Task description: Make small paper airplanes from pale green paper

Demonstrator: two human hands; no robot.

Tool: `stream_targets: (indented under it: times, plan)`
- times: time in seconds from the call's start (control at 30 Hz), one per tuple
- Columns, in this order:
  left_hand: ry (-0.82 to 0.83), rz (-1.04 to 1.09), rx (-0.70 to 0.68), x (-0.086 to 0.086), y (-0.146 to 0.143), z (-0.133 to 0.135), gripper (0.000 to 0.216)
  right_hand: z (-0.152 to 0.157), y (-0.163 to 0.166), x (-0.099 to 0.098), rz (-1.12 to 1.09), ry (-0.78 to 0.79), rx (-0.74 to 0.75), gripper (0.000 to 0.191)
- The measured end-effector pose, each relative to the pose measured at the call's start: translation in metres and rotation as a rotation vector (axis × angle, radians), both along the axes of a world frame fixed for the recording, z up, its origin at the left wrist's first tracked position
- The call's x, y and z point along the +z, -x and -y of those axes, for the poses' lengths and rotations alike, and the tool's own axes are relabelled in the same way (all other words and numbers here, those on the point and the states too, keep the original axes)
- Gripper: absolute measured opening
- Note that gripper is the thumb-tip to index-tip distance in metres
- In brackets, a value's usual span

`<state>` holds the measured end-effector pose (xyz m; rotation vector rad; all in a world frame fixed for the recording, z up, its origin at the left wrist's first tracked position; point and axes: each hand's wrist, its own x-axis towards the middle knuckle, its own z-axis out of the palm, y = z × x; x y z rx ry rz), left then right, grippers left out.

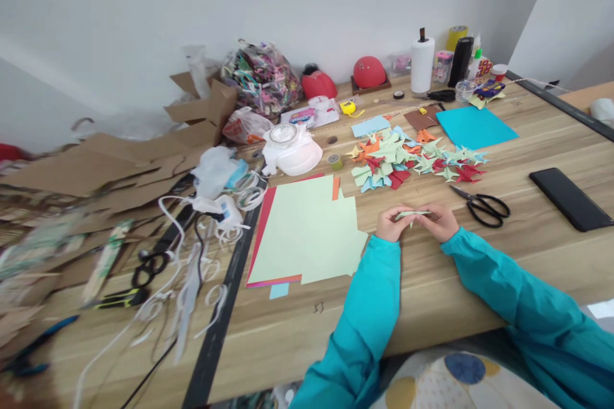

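Between my two hands is a small piece of folded pale green paper [413, 213], pinched at both ends just above the wooden table. My left hand [389, 223] grips its left end between thumb and fingers. On the other end the thumb and fingers of my right hand [439, 222] are closed. Beyond my hands lies a pile of folded paper pieces [396, 150] in green, blue, red and orange. A stack of pale green paper sheets [307, 230], with red edges showing beneath, lies to the left. Black-handled scissors [484, 206] rest right of my right hand.
A black phone [570, 198] lies at the right. Blue paper [474, 126] is at the back right, near a white roll [422, 65]. Cables, cutting tools and flattened cardboard [110, 160] crowd the left side. A white plastic bag [293, 150] sits behind the stack.
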<state>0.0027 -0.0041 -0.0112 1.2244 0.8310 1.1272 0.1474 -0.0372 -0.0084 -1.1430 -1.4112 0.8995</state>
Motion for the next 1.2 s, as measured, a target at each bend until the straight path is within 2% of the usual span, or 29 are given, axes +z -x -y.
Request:
stream_targets:
  times: [0.13,0.47,0.6,0.77,1.1,1.2]
  plan:
    - [-0.055,0.001,0.018,0.002,0.001,0.000,0.023,0.000,-0.003,-0.003,0.016,-0.014,0.018,0.026]
    - [-0.001,-0.037,0.012,-0.004,0.001,0.000,0.027,0.001,-0.007,0.000,-0.005,-0.023,0.035,0.022]
    - [-0.029,-0.030,0.013,-0.008,0.000,-0.001,0.027,0.001,-0.007,0.001,-0.001,-0.022,0.047,0.023]
    - [-0.047,-0.054,-0.032,-0.009,0.002,-0.004,0.031,0.000,-0.008,0.000,-0.021,-0.022,0.078,0.024]
    - [0.042,-0.098,-0.045,-0.016,0.002,-0.007,0.036,-0.001,-0.010,0.002,-0.005,-0.026,0.109,0.020]
    - [0.031,-0.132,-0.098,-0.018,0.001,-0.008,0.037,-0.001,-0.009,0.000,0.004,-0.027,0.112,0.020]
